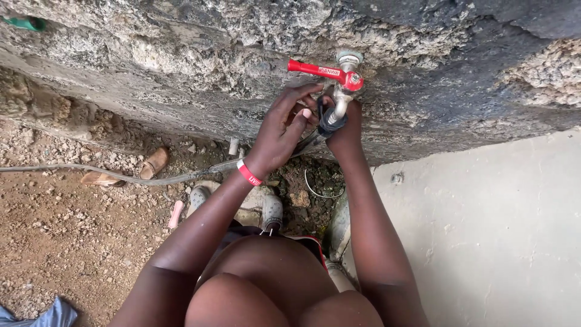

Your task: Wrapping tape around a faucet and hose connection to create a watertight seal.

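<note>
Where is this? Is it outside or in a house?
Probably outside, in a yard beside a rough stone wall. A tap sticks out of the wall, a hose trails over bare dirt ground, and both hands work at the spout.

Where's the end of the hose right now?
In the head view, the hose runs in from the left across the dirt and ends at the tap on the stone wall, upper centre, between the left hand and right hand.

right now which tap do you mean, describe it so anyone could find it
Look at the rough grey stone wall filling the top of the view. Just right of its middle, a metal tap sticks out, with the left hand and right hand at its spout, where a grey hose arrives. Its bright red lever handle sets it apart.
</note>
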